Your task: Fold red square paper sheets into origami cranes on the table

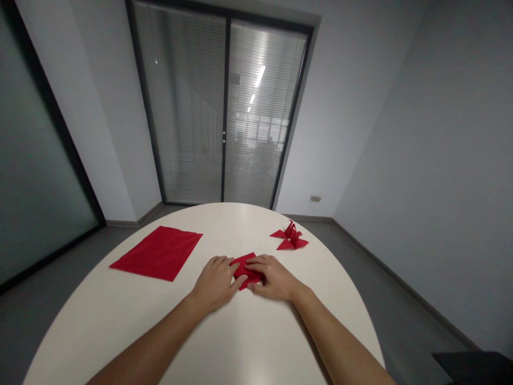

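A small piece of folded red paper (249, 276) lies on the round white table in front of me, partly covered by my fingers. My left hand (218, 280) is at its left side, with the thumb and index finger on the paper. From the right, my right hand (272, 277) holds the other side, fingers laid over the top and thumb at the near edge. The paper's outer edges under both hands are hidden.
On the left of the white table (248, 342) lies a flat red paper sheet (160, 252). Folded red paper cranes (291, 236) sit at the far right. A dark object (475, 368) is at the lower right, beyond the table edge.
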The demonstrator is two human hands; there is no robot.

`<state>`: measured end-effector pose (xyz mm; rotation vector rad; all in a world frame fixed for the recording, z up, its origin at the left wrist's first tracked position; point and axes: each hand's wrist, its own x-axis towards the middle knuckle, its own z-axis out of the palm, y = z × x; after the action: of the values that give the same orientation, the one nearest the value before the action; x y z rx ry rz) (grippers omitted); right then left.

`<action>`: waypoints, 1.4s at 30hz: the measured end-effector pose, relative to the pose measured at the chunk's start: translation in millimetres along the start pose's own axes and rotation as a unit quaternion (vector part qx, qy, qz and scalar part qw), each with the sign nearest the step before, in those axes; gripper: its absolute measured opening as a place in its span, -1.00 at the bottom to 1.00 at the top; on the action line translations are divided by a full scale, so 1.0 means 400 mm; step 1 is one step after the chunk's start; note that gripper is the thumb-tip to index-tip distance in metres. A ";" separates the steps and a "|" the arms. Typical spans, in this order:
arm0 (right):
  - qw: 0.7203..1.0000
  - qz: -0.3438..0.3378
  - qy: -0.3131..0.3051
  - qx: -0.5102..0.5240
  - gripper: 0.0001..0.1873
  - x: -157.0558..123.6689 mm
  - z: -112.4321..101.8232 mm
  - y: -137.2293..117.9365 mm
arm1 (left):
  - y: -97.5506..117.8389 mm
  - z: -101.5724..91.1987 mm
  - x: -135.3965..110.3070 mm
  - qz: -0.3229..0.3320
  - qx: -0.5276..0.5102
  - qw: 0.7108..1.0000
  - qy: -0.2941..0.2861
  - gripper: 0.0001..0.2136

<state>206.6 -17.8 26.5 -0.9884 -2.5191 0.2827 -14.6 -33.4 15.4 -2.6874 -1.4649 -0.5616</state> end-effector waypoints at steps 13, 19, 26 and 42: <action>0.995 0.088 0.035 0.024 -0.76 -0.006 0.007 0.040 | -0.034 -0.001 0.011 -0.039 -0.009 0.999 -0.034 -0.79; 0.987 0.130 0.060 0.068 -0.83 -0.008 0.014 0.048 | -0.035 0.001 0.017 -0.050 -0.020 0.998 -0.023 -0.77; 0.978 0.148 0.081 0.123 -0.75 -0.009 0.023 0.048 | -0.035 0.002 0.013 -0.059 -0.055 0.997 -0.010 -0.78; 0.986 0.114 0.083 0.092 -0.68 -0.008 0.031 0.069 | -0.046 0.023 0.011 -0.028 -0.111 0.993 0.012 -0.82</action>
<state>219.9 -0.3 5.3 -1.1726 -2.1885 0.4724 -25.1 -17.8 5.7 -2.7964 -1.5625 -0.8044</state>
